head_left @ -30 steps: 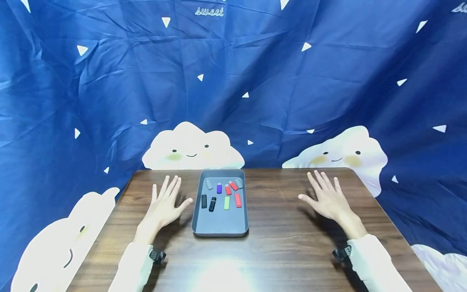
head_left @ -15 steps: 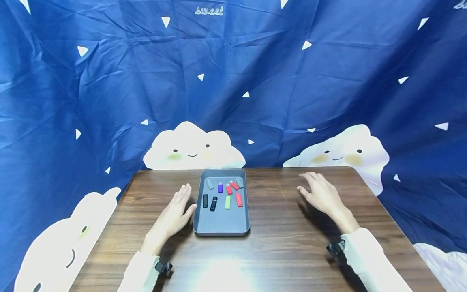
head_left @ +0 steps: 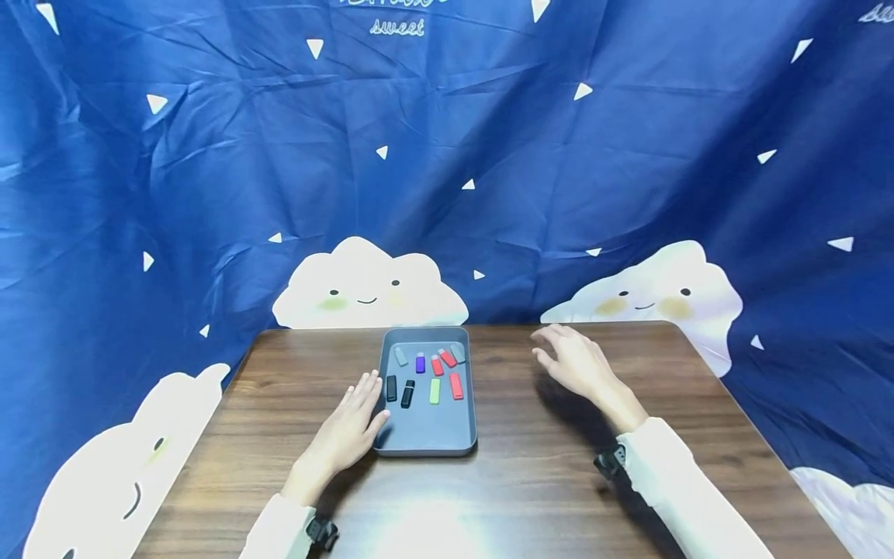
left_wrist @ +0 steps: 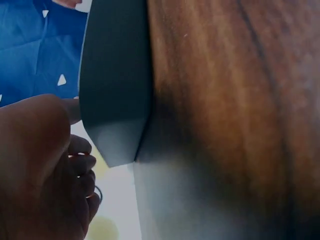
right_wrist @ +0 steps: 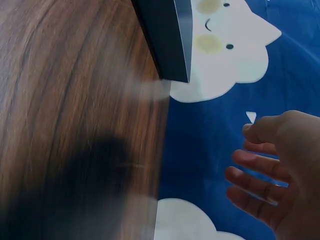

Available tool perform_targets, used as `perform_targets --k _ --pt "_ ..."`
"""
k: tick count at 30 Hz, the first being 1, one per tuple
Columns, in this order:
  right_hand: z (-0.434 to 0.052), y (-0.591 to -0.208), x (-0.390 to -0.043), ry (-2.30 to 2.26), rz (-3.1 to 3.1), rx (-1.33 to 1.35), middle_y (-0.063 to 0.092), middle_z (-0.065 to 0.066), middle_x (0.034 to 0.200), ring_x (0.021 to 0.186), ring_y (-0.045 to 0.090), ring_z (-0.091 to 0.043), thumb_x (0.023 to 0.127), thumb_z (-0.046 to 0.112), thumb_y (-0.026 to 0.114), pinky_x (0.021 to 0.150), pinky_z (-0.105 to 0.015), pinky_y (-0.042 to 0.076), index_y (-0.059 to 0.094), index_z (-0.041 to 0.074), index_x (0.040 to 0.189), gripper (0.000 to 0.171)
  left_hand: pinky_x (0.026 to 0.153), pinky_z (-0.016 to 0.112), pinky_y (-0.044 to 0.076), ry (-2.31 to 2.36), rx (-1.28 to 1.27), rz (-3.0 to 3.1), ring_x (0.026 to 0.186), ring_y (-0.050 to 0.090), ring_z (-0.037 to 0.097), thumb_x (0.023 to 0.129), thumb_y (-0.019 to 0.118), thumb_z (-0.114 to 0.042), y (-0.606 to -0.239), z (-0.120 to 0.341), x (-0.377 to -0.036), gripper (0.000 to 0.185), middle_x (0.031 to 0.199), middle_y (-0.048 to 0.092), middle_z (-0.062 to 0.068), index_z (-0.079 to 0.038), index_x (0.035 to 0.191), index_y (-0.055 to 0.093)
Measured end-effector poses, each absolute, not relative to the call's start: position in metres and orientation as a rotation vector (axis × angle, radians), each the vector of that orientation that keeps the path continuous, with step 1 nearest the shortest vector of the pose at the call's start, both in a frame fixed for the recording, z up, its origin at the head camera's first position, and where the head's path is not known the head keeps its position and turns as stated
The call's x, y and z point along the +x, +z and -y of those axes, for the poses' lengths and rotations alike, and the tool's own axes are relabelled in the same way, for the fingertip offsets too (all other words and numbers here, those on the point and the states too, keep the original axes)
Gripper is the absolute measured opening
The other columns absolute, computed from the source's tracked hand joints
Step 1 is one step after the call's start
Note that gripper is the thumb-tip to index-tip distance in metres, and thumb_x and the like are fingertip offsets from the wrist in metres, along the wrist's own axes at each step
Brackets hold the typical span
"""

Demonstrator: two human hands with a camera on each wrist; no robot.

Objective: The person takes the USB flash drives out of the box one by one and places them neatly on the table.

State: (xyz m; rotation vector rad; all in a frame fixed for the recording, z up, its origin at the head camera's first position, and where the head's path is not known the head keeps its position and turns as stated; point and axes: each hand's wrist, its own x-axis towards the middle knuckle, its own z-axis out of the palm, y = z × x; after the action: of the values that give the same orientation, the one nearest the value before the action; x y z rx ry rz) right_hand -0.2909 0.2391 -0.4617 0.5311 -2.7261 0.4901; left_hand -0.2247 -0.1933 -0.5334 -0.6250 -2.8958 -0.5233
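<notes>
A shallow grey tray [head_left: 424, 432] sits on the wooden table. Inside it lie several USB sticks: a purple one [head_left: 421, 363], a lime green one [head_left: 434, 391], a long red one [head_left: 456, 386], two smaller red ones, black ones including a capped one [head_left: 408, 394], and greyish ones at the far end. My left hand [head_left: 347, 429] is at the tray's left side, fingers extended and thumb by the rim; whether it touches cannot be told. Held above the table to the right of the tray, my right hand [head_left: 576, 365] has loosely bent fingers and holds nothing.
The brown wooden table [head_left: 517, 489] ends at a far edge just behind the tray. Behind it hangs a blue curtain [head_left: 447, 155] with white clouds and triangles. Each wrist wears a small dark camera, such as the left camera [head_left: 322, 532].
My left hand has moved right, from beside the tray to its left rim. The right hand has come left toward the tray, its spread fingers now loosely bent.
</notes>
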Motion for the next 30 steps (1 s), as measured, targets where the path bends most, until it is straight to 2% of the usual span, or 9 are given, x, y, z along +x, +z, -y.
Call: perform_targets --k 5,11,15,22,30 --pt "-0.224 -0.463 -0.292 0.487 2.692 0.563 0.077 -0.006 0.118 0.101 0.074 -0.028 0.099 0.025 0.07 0.083 -0.055 0.061 0.075 0.014 0.119 0.023 0.131 0.061 0.029 -0.473 -0.624 2.936 0.161 0.029 0.044 0.112 0.053 -0.03 -0.535 0.19 -0.219 0.064 0.171 0.031 0.027 0.01 0.16 0.038" --pt "-0.207 -0.46 -0.296 0.496 2.608 0.631 0.075 0.0 0.101 0.082 0.068 -0.018 0.098 0.021 0.07 0.073 -0.049 0.059 0.076 0.015 0.109 0.013 0.132 0.059 0.027 -0.471 -0.59 2.97 0.163 0.025 0.042 0.113 0.05 -0.03 -0.535 0.187 -0.217 0.064 0.173 0.027 0.026 0.009 0.161 0.035" --pt "-0.197 -0.457 -0.299 0.488 2.572 0.649 0.075 0.002 0.099 0.079 0.067 -0.017 0.098 0.02 0.071 0.071 -0.047 0.059 0.076 0.016 0.106 0.01 0.133 0.058 0.026 -0.494 -0.575 2.973 0.164 0.023 0.042 0.114 0.048 -0.031 -0.535 0.184 -0.219 0.064 0.174 0.025 0.026 0.009 0.162 0.034" --pt "-0.18 -0.449 -0.302 0.499 2.574 0.676 0.076 0.001 0.102 0.084 0.071 -0.02 0.097 0.021 0.073 0.072 -0.047 0.061 0.076 0.016 0.105 0.01 0.134 0.057 0.025 -0.493 -0.557 2.981 0.165 0.02 0.041 0.114 0.045 -0.032 -0.539 0.182 -0.221 0.065 0.176 0.021 0.024 0.008 0.164 0.031" --pt "-0.16 -0.44 -0.308 0.458 2.581 0.743 0.074 0.003 0.094 0.08 0.067 -0.018 0.098 0.021 0.072 0.068 -0.043 0.06 0.077 0.016 0.103 0.009 0.132 0.06 0.025 -0.568 -0.566 2.953 0.163 0.022 0.044 0.114 0.044 -0.033 -0.542 0.18 -0.22 0.066 0.175 0.023 0.027 0.01 0.162 0.032"
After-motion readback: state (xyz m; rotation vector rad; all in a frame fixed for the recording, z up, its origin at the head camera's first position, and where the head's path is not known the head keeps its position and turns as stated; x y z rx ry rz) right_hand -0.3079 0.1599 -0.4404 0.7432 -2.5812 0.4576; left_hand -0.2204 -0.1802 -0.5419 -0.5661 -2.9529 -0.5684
